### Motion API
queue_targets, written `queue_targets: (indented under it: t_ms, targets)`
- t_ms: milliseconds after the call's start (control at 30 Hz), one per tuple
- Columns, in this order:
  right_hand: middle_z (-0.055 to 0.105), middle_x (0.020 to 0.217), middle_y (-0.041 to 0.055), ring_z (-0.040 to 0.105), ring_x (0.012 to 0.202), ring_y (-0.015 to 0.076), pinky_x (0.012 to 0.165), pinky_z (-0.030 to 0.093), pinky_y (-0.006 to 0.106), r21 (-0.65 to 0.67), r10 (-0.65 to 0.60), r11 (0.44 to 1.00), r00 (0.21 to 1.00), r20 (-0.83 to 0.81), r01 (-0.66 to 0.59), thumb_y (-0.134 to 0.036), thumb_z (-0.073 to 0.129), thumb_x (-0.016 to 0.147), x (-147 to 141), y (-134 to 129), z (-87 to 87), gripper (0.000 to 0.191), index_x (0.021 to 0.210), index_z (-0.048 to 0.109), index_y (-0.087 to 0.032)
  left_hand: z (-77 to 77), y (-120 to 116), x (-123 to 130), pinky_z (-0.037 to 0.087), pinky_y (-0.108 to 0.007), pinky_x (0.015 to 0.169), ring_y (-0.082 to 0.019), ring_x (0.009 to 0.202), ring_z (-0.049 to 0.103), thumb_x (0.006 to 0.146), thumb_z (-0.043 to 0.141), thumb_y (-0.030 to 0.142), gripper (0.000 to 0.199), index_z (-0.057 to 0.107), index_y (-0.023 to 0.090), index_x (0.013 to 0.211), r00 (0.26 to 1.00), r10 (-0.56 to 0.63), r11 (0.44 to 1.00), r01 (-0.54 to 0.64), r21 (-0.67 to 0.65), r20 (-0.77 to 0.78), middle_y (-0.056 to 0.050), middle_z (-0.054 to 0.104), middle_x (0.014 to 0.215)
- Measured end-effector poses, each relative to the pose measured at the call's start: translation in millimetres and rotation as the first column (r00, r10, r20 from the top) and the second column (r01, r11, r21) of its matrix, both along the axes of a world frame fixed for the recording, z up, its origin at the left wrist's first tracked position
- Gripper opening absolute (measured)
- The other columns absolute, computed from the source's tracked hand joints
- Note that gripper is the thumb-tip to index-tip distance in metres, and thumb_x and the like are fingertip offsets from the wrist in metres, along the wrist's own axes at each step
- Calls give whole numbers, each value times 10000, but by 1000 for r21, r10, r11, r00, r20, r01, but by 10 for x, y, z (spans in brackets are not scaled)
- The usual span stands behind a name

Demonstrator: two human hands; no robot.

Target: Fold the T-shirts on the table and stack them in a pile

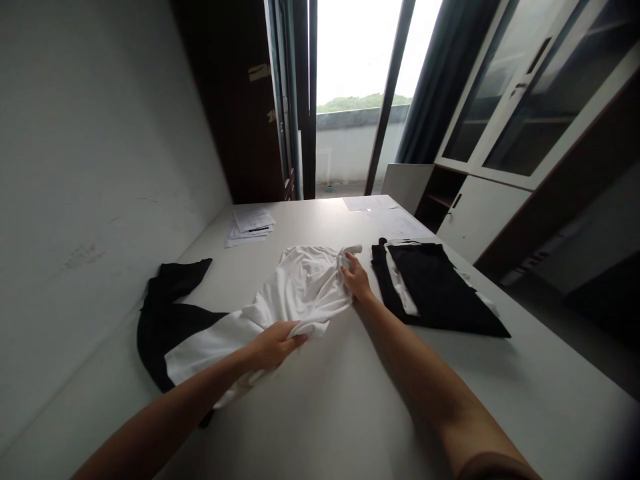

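Note:
A crumpled white garment (300, 280), which looks like a shirt, lies across the middle of the table. Near its lower edge my left hand (277, 345) grips the fabric between thumb and fingers. At the far right end, my right hand (356, 277) is closed on a bunched part of the same cloth. The garment's left end spreads over a black garment (155, 333) by the wall. I cannot tell the exact kind of the black piece, since the white cloth covers part of it.
A stack of folded black and white clothes (435, 287) sits on the right of the white table (320, 427). Papers with a dark pen (259, 229) lie at the back left, and more sheets (395, 220) at the far edge. A wall (100, 233) borders the left side.

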State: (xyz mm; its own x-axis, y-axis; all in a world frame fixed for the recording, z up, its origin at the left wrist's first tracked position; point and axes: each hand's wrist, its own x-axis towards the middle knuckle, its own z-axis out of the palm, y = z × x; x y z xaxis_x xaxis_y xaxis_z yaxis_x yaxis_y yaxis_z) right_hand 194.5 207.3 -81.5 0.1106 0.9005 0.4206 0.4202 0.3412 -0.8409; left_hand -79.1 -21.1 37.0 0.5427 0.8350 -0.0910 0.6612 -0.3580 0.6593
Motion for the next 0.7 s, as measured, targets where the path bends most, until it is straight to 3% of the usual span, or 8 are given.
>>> queue_targets:
  t_ms: [67,133,233,300,400,500,600,700]
  targets:
    - [642,1368,107,616,1215,295,1118,432,472,-47,1,999,999,-34,-2,-345,584,836,30,9,-6,589,1411,576,-219,93,-114,254,493,-312,880,-216,965,637,1066,351,464,430,670,183,1128,981,0,992,24,-122,193,-39,714,1054]
    - [650,1359,95,613,1219,287,1124,422,464,-51,2,999,997,-79,-6,-314,585,814,47,13,-6,583,1391,592,-228,92,-233,491,494,-323,941,-221,1055,638,1067,349,487,453,645,205,1259,938,-80,973,147,-178,337,-56,702,1167]
    - [657,1350,76,612,1217,263,1131,413,442,-38,20,999,987,-158,-26,-295,581,789,60,4,7,581,1367,606,-235,-88,-240,696,487,-337,992,-223,1137,629,1034,454,486,424,607,264,1362,885,-208,953,279,-117,416,-91,657,1279]
    - [670,1325,69,626,1180,247,1118,425,428,-45,2,999,983,-185,-11,-288,568,777,79,-2,18,569,1341,620,-232,-281,-57,669,471,-359,1023,-234,1163,614,1003,524,434,356,648,283,1300,894,-179,979,203,-17,410,-100,644,1281]
    - [697,1259,70,642,1127,240,1093,445,426,-51,-96,995,974,-203,87,-282,540,767,142,7,27,527,1278,651,-219,-565,401,377,481,-384,980,-249,1084,621,953,547,330,225,709,257,1090,916,89,988,-130,82,390,-100,666,1144]
    - [713,1210,84,650,1106,245,1085,448,434,-39,-187,982,952,-242,183,-282,533,762,229,37,19,487,1220,677,-202,-749,751,-76,488,-396,914,-254,968,629,907,529,263,161,684,224,933,817,476,831,-539,135,326,-93,667,999]
    - [727,1164,100,662,1083,257,1081,448,432,-39,-249,968,939,-236,247,-268,532,754,307,77,2,461,1179,696,-200,-833,777,-490,486,-371,862,-237,911,628,930,472,260,175,642,225,906,783,572,737,-622,266,245,-69,662,958]
    - [729,1158,103,665,1078,260,1064,457,422,-47,-281,959,937,-207,278,-270,506,772,354,123,-13,449,1172,698,-200,-857,622,-851,480,-347,833,-221,863,624,958,443,281,194,630,236,981,833,548,744,-527,411,77,-52,645,948]
